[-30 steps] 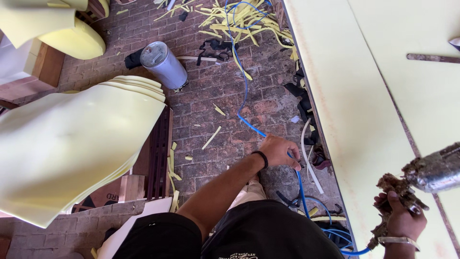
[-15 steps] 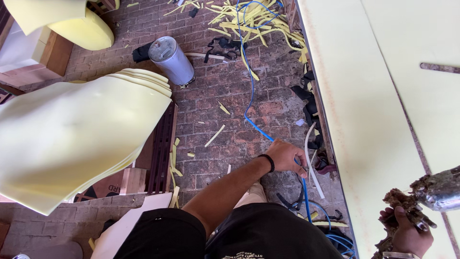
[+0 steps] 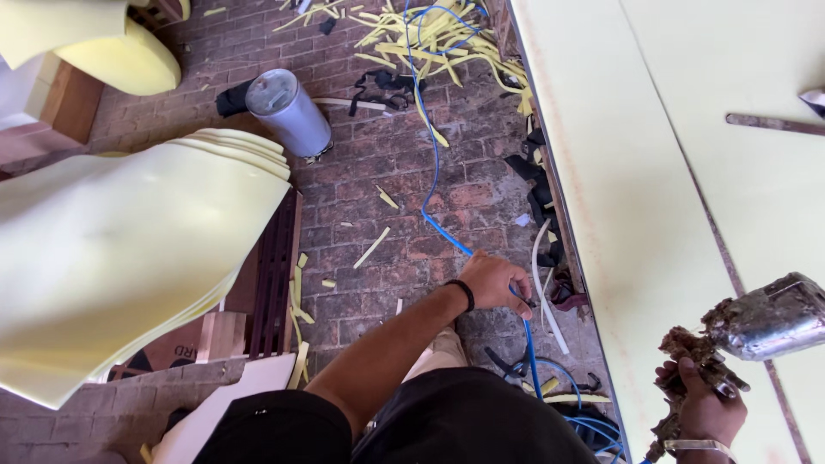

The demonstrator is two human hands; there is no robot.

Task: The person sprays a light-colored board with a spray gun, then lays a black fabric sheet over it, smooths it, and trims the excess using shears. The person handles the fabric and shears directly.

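I'm seeing the left hand [image 3: 497, 282] reaching down beside the table edge [image 3: 550, 172], fingers pinching the blue hose [image 3: 436, 185], likely holding slack off the brick floor [image 3: 378, 172] so it isn't snagging on the foam scraps [image 3: 404, 34]. The hose's long axis is running from the far scrap pile toward me, bending at the hand, then dropping to coils by my legs. The right hand [image 3: 700, 408] is gripping the glue-crusted spray gun [image 3: 756, 331] closed-fisted, metal cup pointing up-right over the yellow foam sheet [image 3: 636, 215], probably keeping drips over the work.
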